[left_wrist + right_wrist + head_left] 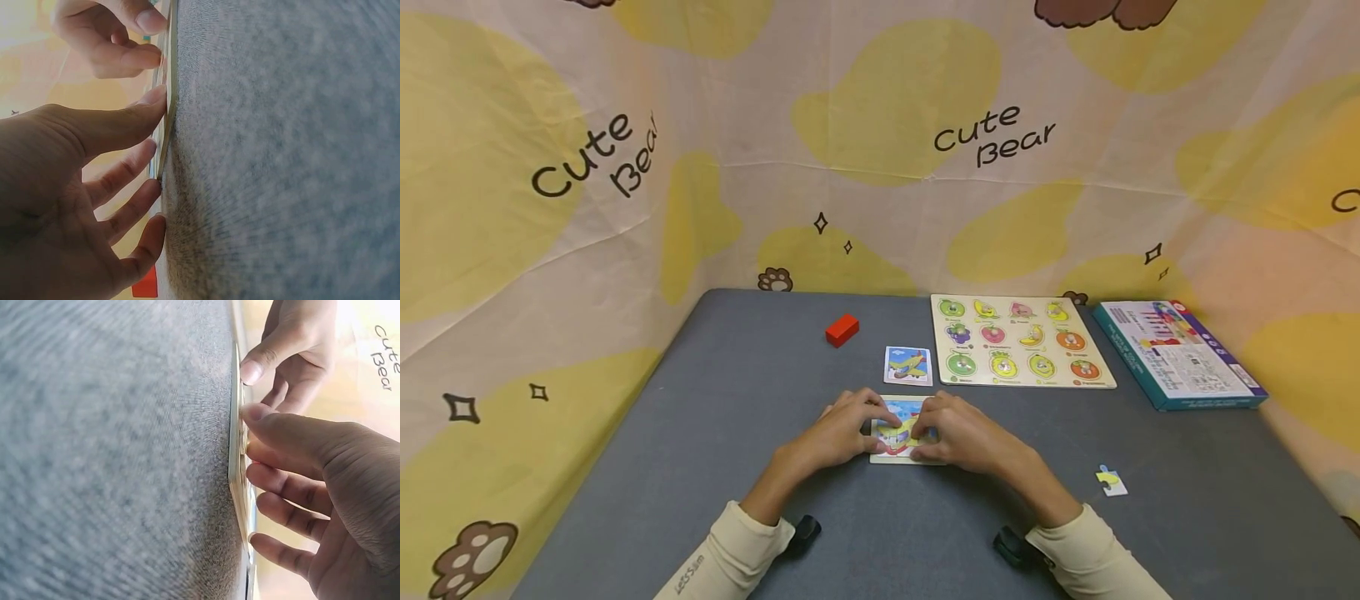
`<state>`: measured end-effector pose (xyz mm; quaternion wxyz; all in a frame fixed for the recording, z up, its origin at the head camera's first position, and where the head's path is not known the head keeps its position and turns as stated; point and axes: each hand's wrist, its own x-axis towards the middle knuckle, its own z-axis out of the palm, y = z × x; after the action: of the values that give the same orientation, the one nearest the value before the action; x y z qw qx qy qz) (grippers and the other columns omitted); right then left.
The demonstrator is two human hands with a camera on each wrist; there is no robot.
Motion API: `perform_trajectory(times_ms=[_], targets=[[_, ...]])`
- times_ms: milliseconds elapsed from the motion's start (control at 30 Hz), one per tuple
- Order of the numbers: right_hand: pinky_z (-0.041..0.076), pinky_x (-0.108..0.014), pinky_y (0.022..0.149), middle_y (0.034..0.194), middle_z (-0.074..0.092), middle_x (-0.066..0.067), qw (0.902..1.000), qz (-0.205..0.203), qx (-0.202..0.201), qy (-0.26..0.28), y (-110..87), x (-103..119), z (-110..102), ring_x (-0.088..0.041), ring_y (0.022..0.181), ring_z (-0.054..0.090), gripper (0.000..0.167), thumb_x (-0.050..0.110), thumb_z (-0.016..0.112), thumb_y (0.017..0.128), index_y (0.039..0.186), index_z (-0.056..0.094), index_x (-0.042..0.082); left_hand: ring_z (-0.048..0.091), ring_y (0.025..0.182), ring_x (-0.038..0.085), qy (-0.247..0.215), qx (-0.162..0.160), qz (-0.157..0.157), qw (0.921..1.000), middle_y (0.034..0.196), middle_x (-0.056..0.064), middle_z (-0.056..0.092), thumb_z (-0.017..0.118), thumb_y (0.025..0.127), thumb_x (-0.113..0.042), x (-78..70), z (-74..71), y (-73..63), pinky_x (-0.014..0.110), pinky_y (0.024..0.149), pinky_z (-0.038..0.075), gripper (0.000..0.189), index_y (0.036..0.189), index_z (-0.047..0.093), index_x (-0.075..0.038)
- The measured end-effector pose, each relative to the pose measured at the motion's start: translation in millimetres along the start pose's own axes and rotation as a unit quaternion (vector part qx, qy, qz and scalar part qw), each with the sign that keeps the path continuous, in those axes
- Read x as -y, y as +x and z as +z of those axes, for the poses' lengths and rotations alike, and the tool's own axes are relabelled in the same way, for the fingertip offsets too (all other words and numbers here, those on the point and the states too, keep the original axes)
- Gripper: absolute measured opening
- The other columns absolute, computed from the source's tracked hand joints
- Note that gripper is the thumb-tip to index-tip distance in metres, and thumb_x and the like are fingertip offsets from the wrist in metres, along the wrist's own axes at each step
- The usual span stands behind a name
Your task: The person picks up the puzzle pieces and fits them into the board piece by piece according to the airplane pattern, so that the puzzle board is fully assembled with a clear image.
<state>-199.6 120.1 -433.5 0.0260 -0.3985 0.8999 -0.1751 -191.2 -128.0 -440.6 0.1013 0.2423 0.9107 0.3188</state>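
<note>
A small airplane jigsaw puzzle [897, 447] in a pale wooden tray lies flat on the table, between both hands. At its left side, my left hand [848, 427] rests its thumb and fingertips on the puzzle and the tray's edge. My right hand [958, 429] touches the puzzle's right side with thumb and fingertips, the fingers gently bent. Both wrist views show the thin tray [170, 94] edge-on, with the thumbs on its upper face; slightly raised pieces [242, 440] show under the right hand. The hands cover part of the picture. A loose puzzle piece [1111, 481] lies off to the right.
Just behind the tray lies an airplane picture card [907, 366]. A red block [842, 330] sits back left. A fruit board [1022, 342] and a teal-edged box [1180, 354] stand back right on the grey table [737, 400]. Patterned cloth [880, 167] encloses the table.
</note>
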Motion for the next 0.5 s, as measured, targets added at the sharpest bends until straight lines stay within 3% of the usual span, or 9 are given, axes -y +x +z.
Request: perform_trajectory(times_ms=[500], targets=[[0.049, -0.035, 0.084, 0.098, 0.070, 0.007, 0.9995, -0.004, -0.020, 0.026, -0.7, 2.4, 1.8, -0.012, 0.094, 0.060, 0.010, 0.024, 0.084, 0.092, 0.100, 0.084, 0.018, 0.050, 0.119, 0.027, 0.005, -0.001, 0.005, 1.0000, 0.130, 0.002, 0.060, 0.083, 0.091, -0.012, 0.4, 1.5, 0.3, 0.060, 0.096, 0.040, 0.031, 0.121, 0.080, -0.022]])
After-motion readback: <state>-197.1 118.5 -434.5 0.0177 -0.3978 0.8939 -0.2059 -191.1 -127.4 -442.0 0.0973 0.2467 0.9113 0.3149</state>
